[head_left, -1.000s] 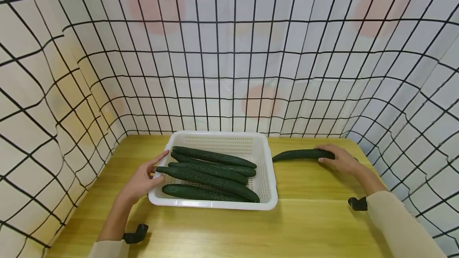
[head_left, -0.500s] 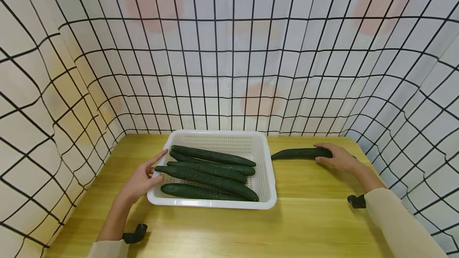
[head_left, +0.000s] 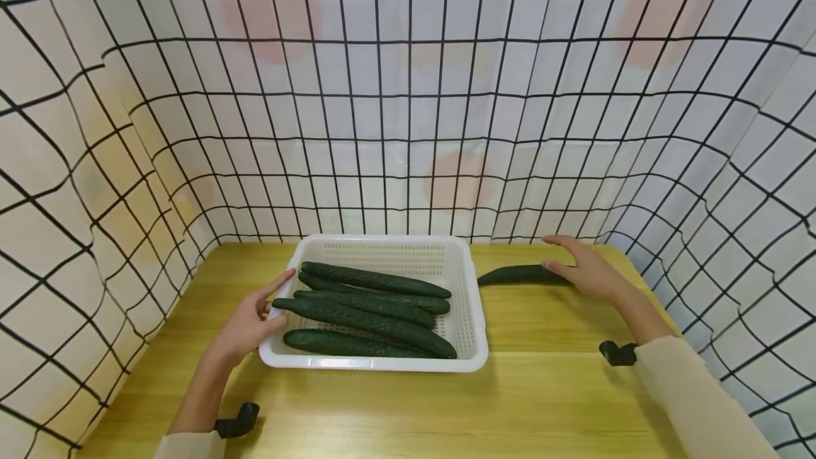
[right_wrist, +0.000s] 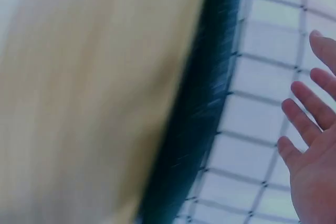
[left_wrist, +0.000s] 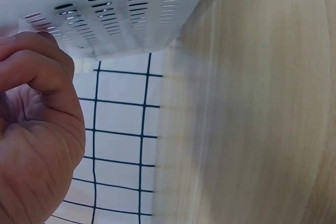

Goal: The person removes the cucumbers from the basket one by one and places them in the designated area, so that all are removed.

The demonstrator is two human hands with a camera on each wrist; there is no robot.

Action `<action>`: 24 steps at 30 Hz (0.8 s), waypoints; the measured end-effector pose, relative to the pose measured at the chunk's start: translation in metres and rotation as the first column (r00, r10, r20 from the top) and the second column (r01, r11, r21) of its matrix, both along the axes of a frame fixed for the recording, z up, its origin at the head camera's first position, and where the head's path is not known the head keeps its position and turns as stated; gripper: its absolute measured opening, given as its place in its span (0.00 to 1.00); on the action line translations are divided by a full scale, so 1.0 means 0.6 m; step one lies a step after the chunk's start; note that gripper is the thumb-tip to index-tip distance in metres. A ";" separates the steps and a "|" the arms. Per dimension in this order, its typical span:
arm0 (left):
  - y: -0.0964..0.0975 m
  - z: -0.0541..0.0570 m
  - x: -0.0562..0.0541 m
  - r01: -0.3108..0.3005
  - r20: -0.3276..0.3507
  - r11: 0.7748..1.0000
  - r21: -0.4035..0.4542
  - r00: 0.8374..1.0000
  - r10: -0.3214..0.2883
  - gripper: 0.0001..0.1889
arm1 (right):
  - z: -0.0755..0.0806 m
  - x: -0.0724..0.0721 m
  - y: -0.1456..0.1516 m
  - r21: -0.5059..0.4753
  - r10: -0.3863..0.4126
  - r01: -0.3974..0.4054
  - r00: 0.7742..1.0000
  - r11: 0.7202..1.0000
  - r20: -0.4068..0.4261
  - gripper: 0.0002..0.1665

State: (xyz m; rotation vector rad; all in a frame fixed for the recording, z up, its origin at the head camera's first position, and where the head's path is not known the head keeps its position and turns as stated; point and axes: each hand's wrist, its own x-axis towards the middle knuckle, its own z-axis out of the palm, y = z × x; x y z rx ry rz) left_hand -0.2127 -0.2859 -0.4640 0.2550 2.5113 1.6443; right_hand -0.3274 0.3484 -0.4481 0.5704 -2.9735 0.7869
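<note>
A white perforated plastic basket [head_left: 474,335] stands on the wooden table with several dark green cucumbers [head_left: 376,278] lying in it. At its left end my left hand [head_left: 245,324] holds the rim, thumb at the inner side. The left wrist view shows curled fingers [left_wrist: 39,61] against the slotted outer wall. To the right of the basket, a single cucumber [head_left: 519,275] lies on the table. Above its right end is my right hand [head_left: 593,273], fingers spread and apart from it in the right wrist view, where the cucumber [right_wrist: 197,103] is blurred.
Black wire mesh [head_left: 408,140] over pale sheeting encloses the table at the back and both sides. Bare wooden table top [head_left: 395,409] lies in front of the basket. A small black device [head_left: 237,421] is worn on each wrist.
My right hand has let go of the single cucumber, lifting and spreading its fingers. That cucumber stays on the table. The left hand keeps its place at the basket.
</note>
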 end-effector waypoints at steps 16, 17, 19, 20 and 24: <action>0.001 -0.004 0.001 0.030 -0.018 0.998 0.063 0.999 -0.029 0.46 | 0.126 0.007 -0.181 -0.146 0.104 -0.118 0.989 0.982 -0.103 0.34; 0.001 -0.003 0.001 0.034 -0.019 0.997 0.067 0.999 -0.033 0.46 | 0.131 0.008 -0.195 -0.157 0.115 -0.131 0.988 0.979 -0.103 0.34; 0.001 -0.003 0.001 0.042 -0.021 0.996 0.073 0.999 -0.040 0.47 | 0.139 0.008 -0.221 -0.174 0.138 -0.156 0.984 0.972 -0.115 0.34; 0.002 -0.002 0.001 0.044 -0.023 0.996 0.074 0.999 -0.043 0.47 | 0.142 0.009 -0.233 -0.181 0.149 -0.169 0.982 0.969 -0.120 0.34; 0.001 -0.003 -0.001 0.047 -0.022 0.996 0.079 0.999 -0.045 0.47 | 0.148 0.007 -0.281 -0.206 0.188 -0.213 0.973 0.955 -0.134 0.32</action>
